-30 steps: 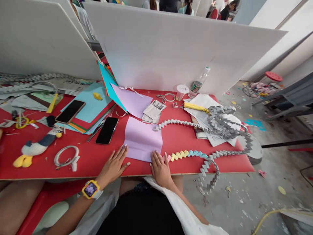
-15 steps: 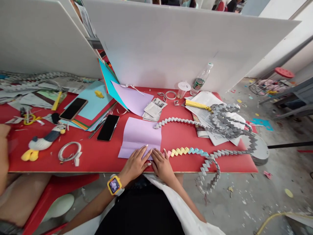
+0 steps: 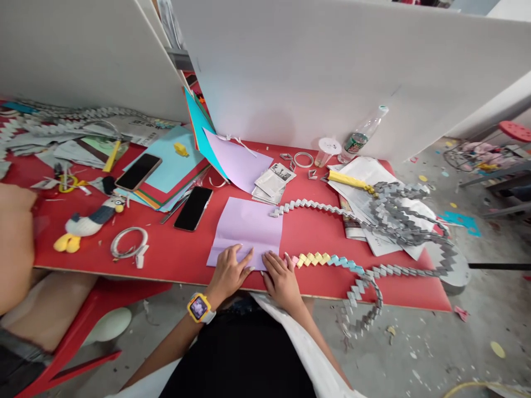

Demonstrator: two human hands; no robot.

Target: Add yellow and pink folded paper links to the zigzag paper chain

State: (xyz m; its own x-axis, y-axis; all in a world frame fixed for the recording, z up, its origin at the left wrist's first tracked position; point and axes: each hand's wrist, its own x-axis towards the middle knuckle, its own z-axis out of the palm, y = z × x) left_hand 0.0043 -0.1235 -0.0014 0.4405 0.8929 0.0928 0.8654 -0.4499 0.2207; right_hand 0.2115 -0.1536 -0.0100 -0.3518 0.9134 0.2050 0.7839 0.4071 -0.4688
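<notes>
A sheet of purple paper [image 3: 249,224] lies before me on the red table, creased across its lower part. My left hand [image 3: 232,271], with a yellow-cased watch on its wrist, rests on the sheet's lower edge with fingers spread. Beside it, my right hand [image 3: 282,279] lies flat on the lower right corner, fingers stretched out. Just right of that hand is a folded paper chain [image 3: 315,258] in pink, yellow and blue that runs on into grey. The end of another grey chain [image 3: 305,204] touches the sheet's upper right.
Two phones, a black one [image 3: 193,208] among them, lie left of the sheet. Further left are a stuffed bird [image 3: 91,221] and a ring of white strip [image 3: 129,242]. A lidded cup [image 3: 327,152] and a plastic bottle [image 3: 360,135] stand by the white board [image 3: 332,72]. Another person's arm [image 3: 16,243] is at far left.
My hands have moved slightly apart along the paper's lower edge, and the left fingers have bent more. The view has shifted a little to the left.
</notes>
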